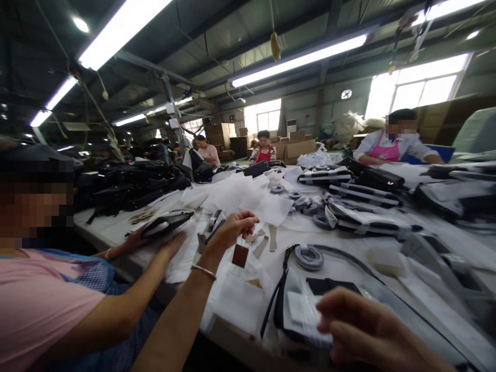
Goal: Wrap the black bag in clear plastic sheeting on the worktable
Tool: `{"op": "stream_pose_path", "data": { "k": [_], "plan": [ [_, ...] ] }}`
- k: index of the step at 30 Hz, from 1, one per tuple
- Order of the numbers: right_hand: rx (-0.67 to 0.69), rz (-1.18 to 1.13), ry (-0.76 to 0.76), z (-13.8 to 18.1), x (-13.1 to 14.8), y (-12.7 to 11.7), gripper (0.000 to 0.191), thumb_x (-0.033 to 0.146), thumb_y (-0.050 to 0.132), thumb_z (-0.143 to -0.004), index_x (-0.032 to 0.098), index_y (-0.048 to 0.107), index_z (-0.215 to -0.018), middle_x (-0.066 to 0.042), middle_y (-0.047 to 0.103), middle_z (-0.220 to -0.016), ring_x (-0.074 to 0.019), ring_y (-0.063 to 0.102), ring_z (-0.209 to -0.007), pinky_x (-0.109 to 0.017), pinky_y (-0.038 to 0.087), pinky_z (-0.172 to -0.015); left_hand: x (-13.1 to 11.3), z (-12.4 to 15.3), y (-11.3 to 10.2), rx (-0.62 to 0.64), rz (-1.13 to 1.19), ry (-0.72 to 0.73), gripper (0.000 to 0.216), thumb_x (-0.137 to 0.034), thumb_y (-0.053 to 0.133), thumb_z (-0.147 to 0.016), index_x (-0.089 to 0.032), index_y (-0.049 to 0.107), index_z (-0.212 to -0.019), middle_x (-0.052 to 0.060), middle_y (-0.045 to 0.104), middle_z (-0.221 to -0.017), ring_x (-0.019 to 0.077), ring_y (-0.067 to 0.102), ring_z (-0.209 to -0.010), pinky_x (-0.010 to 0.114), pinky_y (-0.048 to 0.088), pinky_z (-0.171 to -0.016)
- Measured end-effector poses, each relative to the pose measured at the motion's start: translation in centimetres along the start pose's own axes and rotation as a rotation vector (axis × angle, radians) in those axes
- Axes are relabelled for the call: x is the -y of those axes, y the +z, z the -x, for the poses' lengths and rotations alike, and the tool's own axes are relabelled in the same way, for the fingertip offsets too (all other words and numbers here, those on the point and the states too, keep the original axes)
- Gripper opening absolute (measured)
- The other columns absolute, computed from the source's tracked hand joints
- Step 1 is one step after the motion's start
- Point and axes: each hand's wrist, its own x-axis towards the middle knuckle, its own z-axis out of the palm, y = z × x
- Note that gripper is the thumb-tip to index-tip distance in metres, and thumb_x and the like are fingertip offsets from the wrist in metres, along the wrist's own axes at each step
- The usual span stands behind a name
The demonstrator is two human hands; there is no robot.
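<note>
1. Pink sleeve at the far left: a co-worker's hand (170,244) lies flat on the surface (349,268) beside a black pouch (167,221), well to the left of the grip.
2. Next comes the person's left hand (232,227), bracelet (203,271) on the wrist. Its grip is narrow, with fingertips pinched on the string of a brown tag (240,256) that dangles just below, clear of the surface.
3. White paper sheets (248,199) lie loose behind and beneath that grip. I judge the swinging tag could snag one and drag it along.
4. A grey cord coil (309,257) sits to the right of the pinch, between the two hands. The thin string looks easy to lose if the pinch loosens.
5. The right hand (364,330) is blurred over a black bag (298,310) with a white wrap. I cannot tell whether its grip is closed or merely resting. If it only rests there, the bag could slide off the near edge.
</note>
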Motion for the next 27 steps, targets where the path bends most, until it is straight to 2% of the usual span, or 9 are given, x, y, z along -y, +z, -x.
{"op": "stream_pose_path", "data": {
  "k": [2, 6, 10, 13, 17, 19, 21, 24, 27],
  "plan": [
    [-0.069, 0.027, -0.198, -2.5, 2.9, 0.7, 0.048, 0.056, 0.079, -0.071, 0.021, 0.066, -0.103, -0.008, 0.071, -0.101, -0.0210, 0.069, -0.072, -0.033, 0.056, -0.064, -0.9, 1.4, 1.9, 0.062, 0.021, 0.003, 0.033, -0.044, 0.073, -0.074, -0.014, 0.064, -0.081, -0.005, 0.053, -0.053, 0.0038, 0.037, -0.041, 0.016, 0.025, -0.039],
    [-0.053, -0.030, -0.296, -5.9, 6.4, 3.1, 0.067, 0.046, 0.084, -0.066, 0.024, 0.057, -0.123, -0.012, 0.057, -0.137, -0.0190, 0.070, -0.081, -0.032, 0.057, -0.064, -2.6, 3.8, 5.0, 0.162, 0.083, 0.026, 0.028, -0.040, 0.072, -0.079, -0.014, 0.066, -0.082, -0.005, 0.054, -0.050, 0.0033, 0.037, -0.038, 0.016, 0.021, -0.036],
    [0.161, -0.048, -0.263, -7.2, 6.4, 4.7, 0.047, 0.048, 0.082, -0.069, 0.017, 0.067, -0.101, -0.005, 0.070, -0.094, -0.0163, 0.067, -0.072, -0.028, 0.054, -0.062, -3.1, 5.1, 6.6, 0.183, 0.102, 0.061, 0.023, -0.036, 0.069, -0.083, -0.014, 0.064, -0.082, -0.004, 0.059, -0.054, 0.0032, 0.036, -0.035, 0.016, 0.022, -0.034],
    [0.129, -0.050, -0.224, -6.9, 6.0, 4.4, 0.045, 0.057, 0.079, -0.069, 0.015, 0.068, -0.082, 0.000, 0.066, -0.068, -0.0125, 0.062, -0.059, -0.027, 0.051, -0.059, -2.3, 5.3, 6.6, 0.128, 0.117, 0.065, 0.020, -0.034, 0.068, -0.083, -0.015, 0.063, -0.081, -0.006, 0.056, -0.052, 0.0027, 0.031, -0.034, 0.016, 0.019, -0.033],
    [0.101, -0.045, -0.214, -5.9, 6.4, 3.2, 0.048, 0.061, 0.076, -0.071, 0.016, 0.070, -0.085, -0.001, 0.068, -0.069, -0.0132, 0.063, -0.061, -0.027, 0.050, -0.061, -0.6, 5.4, 6.8, 0.077, 0.138, 0.062, 0.018, -0.030, 0.070, -0.080, -0.014, 0.061, -0.076, -0.004, 0.059, -0.059, 0.0042, 0.039, -0.042, 0.017, 0.030, -0.041],
    [0.072, 0.003, -0.234, -5.6, 6.7, 2.9, 0.048, 0.062, 0.073, -0.073, 0.016, 0.070, -0.083, -0.002, 0.067, -0.070, -0.0128, 0.062, -0.061, -0.026, 0.048, -0.060, 0.0, 5.7, 7.4, 0.093, 0.181, 0.102, 0.018, -0.028, 0.072, -0.079, -0.014, 0.062, -0.076, 0.001, 0.065, -0.076, 0.0089, 0.055, -0.062, 0.020, 0.045, -0.062],
    [0.041, 0.073, -0.249, -5.5, 6.8, 2.8, 0.048, 0.064, 0.071, -0.074, 0.016, 0.069, -0.079, -0.002, 0.066, -0.070, -0.0121, 0.060, -0.059, -0.025, 0.046, -0.057, 0.4, 6.2, 8.3, 0.173, 0.261, 0.125, 0.022, -0.033, 0.074, -0.081, -0.014, 0.065, -0.087, 0.005, 0.066, -0.090, 0.0145, 0.060, -0.083, 0.026, 0.046, -0.080],
    [0.005, 0.211, -0.246, -5.3, 6.4, 2.4, 0.048, 0.064, 0.068, -0.076, 0.016, 0.068, -0.075, -0.001, 0.063, -0.064, -0.0122, 0.057, -0.056, -0.024, 0.043, -0.053, 1.0, 7.2, 9.9, 0.297, 0.371, 0.083, 0.040, -0.043, 0.076, -0.080, -0.015, 0.062, -0.105, 0.004, 0.064, -0.090, 0.0171, 0.061, -0.085, 0.030, 0.046, -0.081],
    [0.026, 0.337, -0.228, -4.7, 5.7, 1.5, 0.046, 0.062, 0.065, -0.080, 0.017, 0.068, -0.074, -0.001, 0.062, -0.064, -0.0127, 0.056, -0.056, -0.024, 0.044, -0.052, 2.1, 8.1, 11.4, 0.292, 0.350, 0.029, 0.042, -0.042, 0.081, -0.076, -0.015, 0.061, -0.102, 0.004, 0.064, -0.087, 0.0167, 0.061, -0.083, 0.029, 0.046, -0.079]
  ]
}}
